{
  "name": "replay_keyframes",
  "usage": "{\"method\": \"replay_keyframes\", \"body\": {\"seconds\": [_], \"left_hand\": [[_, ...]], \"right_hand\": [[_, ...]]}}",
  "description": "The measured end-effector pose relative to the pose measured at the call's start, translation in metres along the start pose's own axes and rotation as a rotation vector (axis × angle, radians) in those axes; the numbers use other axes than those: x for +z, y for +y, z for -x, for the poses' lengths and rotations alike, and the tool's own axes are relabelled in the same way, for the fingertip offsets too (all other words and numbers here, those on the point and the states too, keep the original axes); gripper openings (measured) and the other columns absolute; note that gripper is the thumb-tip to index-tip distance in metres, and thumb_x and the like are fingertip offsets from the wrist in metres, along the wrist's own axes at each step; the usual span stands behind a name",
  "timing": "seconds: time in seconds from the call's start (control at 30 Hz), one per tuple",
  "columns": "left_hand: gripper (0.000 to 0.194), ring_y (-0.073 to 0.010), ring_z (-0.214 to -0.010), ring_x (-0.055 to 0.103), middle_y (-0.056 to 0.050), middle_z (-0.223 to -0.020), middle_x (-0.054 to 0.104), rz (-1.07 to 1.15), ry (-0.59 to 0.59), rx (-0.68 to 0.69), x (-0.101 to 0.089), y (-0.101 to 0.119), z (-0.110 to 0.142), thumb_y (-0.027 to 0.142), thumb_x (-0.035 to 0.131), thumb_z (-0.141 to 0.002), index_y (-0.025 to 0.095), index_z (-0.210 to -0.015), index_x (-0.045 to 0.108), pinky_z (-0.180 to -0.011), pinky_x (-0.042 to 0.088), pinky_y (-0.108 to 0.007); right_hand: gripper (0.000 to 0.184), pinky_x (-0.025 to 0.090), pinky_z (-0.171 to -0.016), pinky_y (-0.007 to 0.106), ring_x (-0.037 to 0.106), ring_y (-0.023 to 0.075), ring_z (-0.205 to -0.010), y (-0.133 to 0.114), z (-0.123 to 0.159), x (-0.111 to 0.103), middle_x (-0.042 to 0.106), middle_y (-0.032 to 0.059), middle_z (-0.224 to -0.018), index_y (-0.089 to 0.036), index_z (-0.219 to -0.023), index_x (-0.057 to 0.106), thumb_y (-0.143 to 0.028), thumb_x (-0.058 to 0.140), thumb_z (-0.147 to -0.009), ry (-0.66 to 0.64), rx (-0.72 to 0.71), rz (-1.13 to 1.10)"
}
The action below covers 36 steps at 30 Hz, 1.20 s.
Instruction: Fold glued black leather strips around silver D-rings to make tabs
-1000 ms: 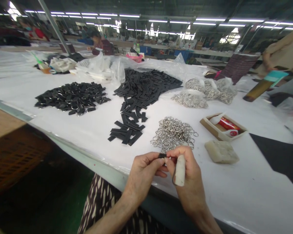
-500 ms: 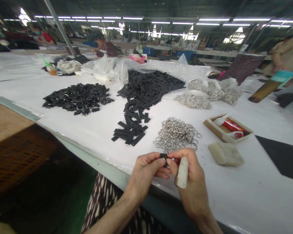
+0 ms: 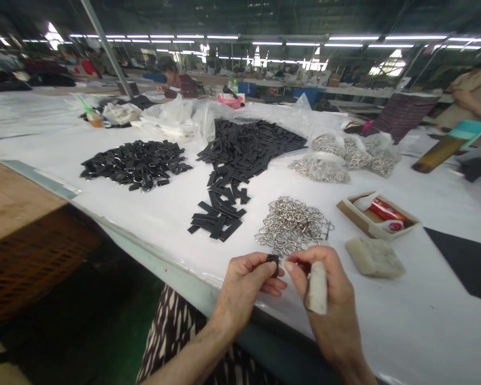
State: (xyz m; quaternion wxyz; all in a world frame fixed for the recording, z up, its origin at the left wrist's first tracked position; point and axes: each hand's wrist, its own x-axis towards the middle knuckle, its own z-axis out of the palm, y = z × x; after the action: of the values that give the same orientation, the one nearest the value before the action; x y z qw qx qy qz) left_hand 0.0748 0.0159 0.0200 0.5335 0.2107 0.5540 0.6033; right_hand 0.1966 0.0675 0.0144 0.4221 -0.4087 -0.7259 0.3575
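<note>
My left hand [image 3: 246,286] pinches a small folded black strap piece [image 3: 273,261] between thumb and fingers, just over the table's near edge. My right hand [image 3: 324,299] is closed next to it, its fingertips now a little apart from the piece; its thumb wears a white wrap [image 3: 317,287]. Right behind both hands lies a heap of silver metal D-rings [image 3: 292,224]. A loose row of flat black strips [image 3: 220,214] lies to the left of that heap.
A white table cover [image 3: 404,321] spans the bench. On it lie a pile of finished black loops [image 3: 134,163], a large strip pile [image 3: 252,141], bagged rings [image 3: 344,152], a cardboard tray with a tube [image 3: 377,214], a pale wax block [image 3: 374,258] and a black sheet [image 3: 465,264]. Other people work behind.
My right fingertips, which met my left hand on the black piece, have drawn slightly to the right. The view has shifted a little down and left.
</note>
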Motion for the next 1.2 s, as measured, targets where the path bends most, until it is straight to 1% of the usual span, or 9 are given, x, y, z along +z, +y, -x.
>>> {"method": "replay_keyframes", "body": {"seconds": [0.1,0.17,0.27,0.37,0.47,0.57,0.73,0.9,1.2], "left_hand": [[0.016,-0.0131,-0.053,0.063,-0.007,-0.065,0.069,-0.006,0.015,-0.009,0.001,0.001,0.000,0.025,0.065,-0.071,0.010,-0.066,0.069,-0.055,0.052,-0.023],[0.015,-0.0123,-0.052,0.063,-0.006,-0.066,0.069,0.011,0.006,-0.025,0.001,0.001,-0.002,0.024,0.066,-0.071,0.010,-0.066,0.068,-0.053,0.052,-0.021],[0.014,-0.0115,-0.051,0.063,-0.006,-0.068,0.069,0.033,-0.031,-0.056,0.001,0.000,-0.006,0.023,0.066,-0.072,0.010,-0.066,0.069,-0.052,0.052,-0.020],[0.014,-0.0122,-0.052,0.063,-0.007,-0.069,0.070,0.043,-0.061,-0.092,0.003,-0.001,-0.011,0.024,0.068,-0.071,0.011,-0.066,0.068,-0.051,0.052,-0.021],[0.016,-0.0129,-0.052,0.063,-0.007,-0.070,0.070,0.019,-0.090,-0.132,0.008,0.000,-0.014,0.026,0.072,-0.067,0.011,-0.067,0.069,-0.051,0.053,-0.021],[0.018,-0.0129,-0.051,0.063,-0.007,-0.069,0.071,-0.027,-0.111,-0.181,0.016,0.003,-0.020,0.027,0.075,-0.063,0.011,-0.067,0.069,-0.050,0.052,-0.021],[0.017,-0.0142,-0.052,0.064,-0.008,-0.068,0.071,-0.020,-0.159,-0.248,0.037,0.001,-0.029,0.025,0.078,-0.059,0.011,-0.065,0.070,-0.048,0.051,-0.021],[0.019,-0.0137,-0.051,0.064,-0.007,-0.068,0.071,0.036,-0.231,-0.301,0.047,-0.008,-0.035,0.027,0.080,-0.058,0.012,-0.064,0.070,-0.048,0.052,-0.020],[0.022,-0.0129,-0.051,0.064,-0.007,-0.068,0.072,0.054,-0.168,-0.320,0.044,-0.007,-0.029,0.028,0.082,-0.055,0.012,-0.064,0.071,-0.048,0.052,-0.019]], "right_hand": [[0.015,0.048,-0.054,0.024,0.059,0.0146,-0.060,0.004,-0.004,-0.025,0.063,-0.0017,-0.068,-0.023,-0.086,0.053,-0.035,0.061,-0.080,0.027,0.007,0.016],[0.021,0.047,-0.051,0.025,0.055,0.0144,-0.052,0.011,-0.005,-0.046,0.061,-0.0024,-0.062,-0.023,-0.095,0.056,-0.038,0.058,-0.081,0.005,0.037,0.039],[0.032,0.044,-0.050,0.027,0.051,0.0143,-0.051,0.024,-0.004,-0.074,0.060,-0.0003,-0.067,-0.023,-0.106,0.060,-0.044,0.055,-0.082,0.019,0.046,0.083],[0.034,0.041,-0.049,0.028,0.049,0.0152,-0.052,0.033,-0.003,-0.093,0.057,0.0010,-0.064,-0.021,-0.101,0.065,-0.046,0.058,-0.079,0.165,0.066,0.100],[0.031,0.040,-0.049,0.029,0.051,0.0168,-0.054,0.038,-0.004,-0.104,0.059,0.0035,-0.066,-0.019,-0.092,0.068,-0.045,0.061,-0.077,0.351,0.163,0.076],[0.026,0.043,-0.054,0.028,0.054,0.0175,-0.060,0.040,-0.012,-0.111,0.061,0.0035,-0.069,-0.018,-0.080,0.067,-0.043,0.065,-0.074,0.467,0.181,0.073],[0.020,0.036,-0.046,0.023,0.044,0.0110,-0.050,0.046,-0.025,-0.116,0.053,-0.0031,-0.056,-0.017,-0.069,0.060,-0.036,0.066,-0.074,0.536,0.163,0.116],[0.020,0.024,-0.040,0.021,0.031,0.0076,-0.043,0.054,-0.031,-0.111,0.040,-0.0077,-0.048,-0.019,-0.066,0.051,-0.033,0.064,-0.074,0.529,0.235,0.099],[0.021,0.019,-0.038,0.021,0.027,0.0072,-0.042,0.064,-0.038,-0.104,0.036,-0.0083,-0.047,-0.019,-0.062,0.048,-0.032,0.061,-0.074,0.490,0.283,0.088]]}}
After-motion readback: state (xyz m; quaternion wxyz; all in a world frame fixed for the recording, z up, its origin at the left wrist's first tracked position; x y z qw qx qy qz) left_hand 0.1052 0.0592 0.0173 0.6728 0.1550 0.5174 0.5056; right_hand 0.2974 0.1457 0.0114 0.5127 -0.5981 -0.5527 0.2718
